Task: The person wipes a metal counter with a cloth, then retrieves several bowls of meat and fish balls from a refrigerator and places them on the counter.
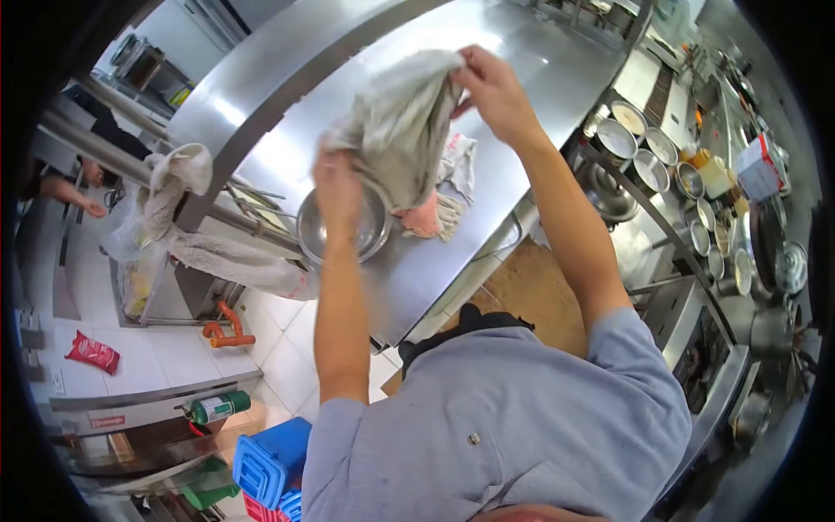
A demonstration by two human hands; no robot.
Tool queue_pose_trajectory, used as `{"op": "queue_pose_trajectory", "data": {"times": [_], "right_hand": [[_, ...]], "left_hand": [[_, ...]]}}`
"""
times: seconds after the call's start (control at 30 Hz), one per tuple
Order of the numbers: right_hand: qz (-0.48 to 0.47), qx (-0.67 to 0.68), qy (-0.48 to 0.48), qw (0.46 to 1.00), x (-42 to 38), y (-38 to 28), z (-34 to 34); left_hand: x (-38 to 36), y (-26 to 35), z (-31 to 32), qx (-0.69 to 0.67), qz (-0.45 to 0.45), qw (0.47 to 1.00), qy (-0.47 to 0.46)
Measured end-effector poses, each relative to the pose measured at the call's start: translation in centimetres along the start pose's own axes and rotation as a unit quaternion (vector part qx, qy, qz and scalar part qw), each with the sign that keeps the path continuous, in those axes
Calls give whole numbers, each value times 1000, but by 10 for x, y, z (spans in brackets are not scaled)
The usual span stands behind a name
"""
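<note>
A greyish-white cloth (402, 113) hangs bunched between my two hands above the steel table (513, 148). My right hand (494, 94) pinches its upper right corner between thumb and fingers. At the cloth's left edge, my left hand (337, 187) is closed on it, somewhat blurred by motion. Behind my left wrist sits a round metal bowl (376, 228), partly covered by the hand and cloth. A pink cloth (421, 219) and a white cloth with red marks (459, 165) lie on the table below, partly hidden by the raised cloth.
A towel (235, 261) drapes over the rail at left. Several metal pots (651, 170) crowd the right-hand counter beside a stove (687, 348). Blue bins (271, 461) and a green cylinder (219, 407) are at lower left. Another person's hand (91, 207) shows at far left.
</note>
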State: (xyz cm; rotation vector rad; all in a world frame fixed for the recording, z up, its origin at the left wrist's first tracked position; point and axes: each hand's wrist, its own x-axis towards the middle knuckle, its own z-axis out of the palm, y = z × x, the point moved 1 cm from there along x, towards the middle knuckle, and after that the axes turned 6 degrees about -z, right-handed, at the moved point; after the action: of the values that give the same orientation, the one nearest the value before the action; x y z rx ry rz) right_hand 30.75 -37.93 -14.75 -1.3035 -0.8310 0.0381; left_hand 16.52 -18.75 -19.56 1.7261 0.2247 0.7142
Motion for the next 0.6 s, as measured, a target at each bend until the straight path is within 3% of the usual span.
{"op": "queue_pose_trajectory", "data": {"times": [0.07, 0.17, 0.23, 0.27, 0.3, 0.33, 0.37, 0.47, 0.53, 0.6], "right_hand": [[5, 51, 82, 995, 10, -12, -15], [-25, 84, 178, 980, 23, -17, -45], [-43, 111, 208, 971, 22, -17, -69], [-79, 38, 231, 969, 12, -30, -77], [-113, -35, 251, 961, 2, -37, -86], [-93, 15, 292, 952, -6, -32, -101], [-74, 64, 332, 938, -16, -23, -121], [-44, -16, 330, 943, -72, 1, -169], [-27, -36, 338, 940, -111, 18, -189], [-10, -90, 346, 934, -145, 18, -191]], "left_hand": [[5, 19, -11, -110, -50, 988, 96], [2, 37, -37, -52, -36, 983, 174], [-11, 54, -50, -17, 14, 977, 211], [-19, 66, -50, -16, 13, 977, 212], [-30, 79, -50, 10, 73, 960, 270], [-40, 89, -53, 36, 133, 936, 325], [-50, 94, -61, 36, 132, 935, 327], [-80, 96, -89, 67, 116, 942, 309], [-90, 91, -101, 114, 21, 961, 250], [-93, 82, -105, 143, 29, 967, 209]]}}
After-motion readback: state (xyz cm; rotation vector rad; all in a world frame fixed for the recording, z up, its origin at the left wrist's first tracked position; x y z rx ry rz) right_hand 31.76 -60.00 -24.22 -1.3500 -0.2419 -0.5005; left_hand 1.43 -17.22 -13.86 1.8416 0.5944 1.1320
